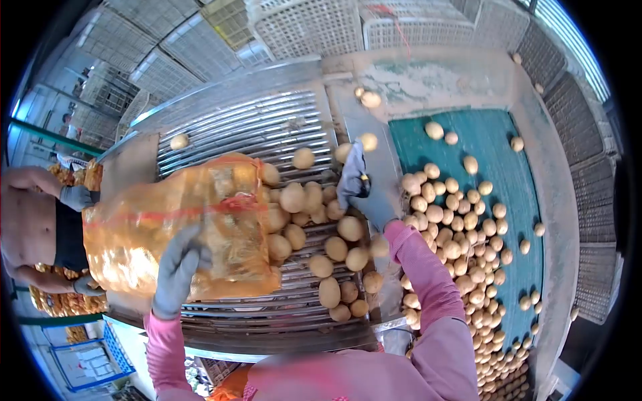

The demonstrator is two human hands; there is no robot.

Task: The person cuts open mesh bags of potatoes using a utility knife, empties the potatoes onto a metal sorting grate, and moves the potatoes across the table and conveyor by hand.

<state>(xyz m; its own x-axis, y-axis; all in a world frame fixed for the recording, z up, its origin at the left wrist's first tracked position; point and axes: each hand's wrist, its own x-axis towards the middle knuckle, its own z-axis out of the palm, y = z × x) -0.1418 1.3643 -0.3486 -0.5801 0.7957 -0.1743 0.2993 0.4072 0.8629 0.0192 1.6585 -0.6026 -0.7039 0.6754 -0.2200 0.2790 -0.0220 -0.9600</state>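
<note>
My left hand [179,269], in a grey glove, is over the near side of a full orange mesh bag [154,234], fingers bent and apart. Whether it presses on the mesh cannot be made out. The bag lies on its side on metal rollers, and round tan produce that looks like potatoes [292,198] lies at its right end. My right hand [374,204] reaches forward over the grey strip beyond the rollers. Its fingers are hard to make out against a crumpled dark grey cloth-like shape [353,175] with a small yellow mark.
Another person's gloved hands [77,197] are at the bag's left end. Metal rollers [247,130] run beneath it. To the right, a green belt [428,144] carries many potatoes. Plastic crates [307,27] line the back and right side. Filled mesh bags [63,302] stand at far left.
</note>
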